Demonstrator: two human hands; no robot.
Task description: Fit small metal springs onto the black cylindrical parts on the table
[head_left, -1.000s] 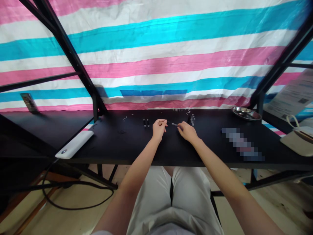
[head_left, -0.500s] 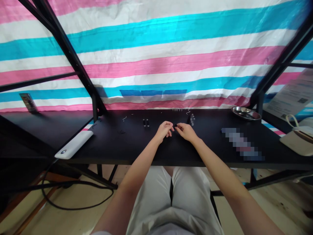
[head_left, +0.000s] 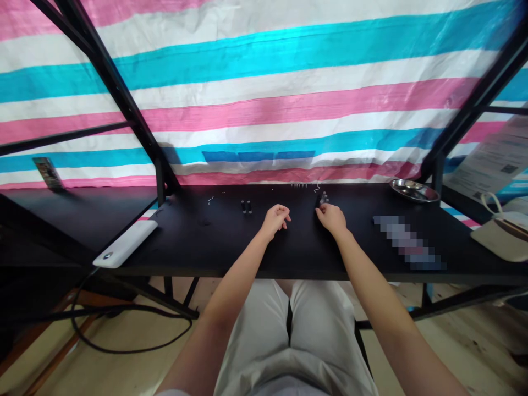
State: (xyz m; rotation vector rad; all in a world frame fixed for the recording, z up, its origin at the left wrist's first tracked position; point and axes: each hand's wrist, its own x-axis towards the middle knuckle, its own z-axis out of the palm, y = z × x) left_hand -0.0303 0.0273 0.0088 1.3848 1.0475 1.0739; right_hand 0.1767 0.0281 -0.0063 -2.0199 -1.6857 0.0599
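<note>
Over the middle of the black table, my left hand [head_left: 276, 221] is loosely curled, its fingertips a little apart with nothing visible between them. My right hand [head_left: 333, 218] is at a cluster of small dark and clear cylinders [head_left: 325, 196], fingertips pinched together at its near edge. Whatever is in that pinch is hidden. Two small black cylinders with pale ends [head_left: 246, 207] stand side by side, left of my left hand. Several tiny pale pieces [head_left: 299, 185] line the table's back edge, near a thin white squiggly strand [head_left: 317, 188].
A steel dish [head_left: 414, 191] sits at the back right, with a blurred-out item [head_left: 408, 242] in front of it. On the left lies a white device [head_left: 126, 245] with a black cable. A beige bag [head_left: 501, 236] stands far right. Black frame posts flank the table [head_left: 198, 247].
My right hand has moved right, away from my left hand, to the cylinder cluster. The small dark thing at its fingertips no longer shows between the hands. My left hand has barely moved.
</note>
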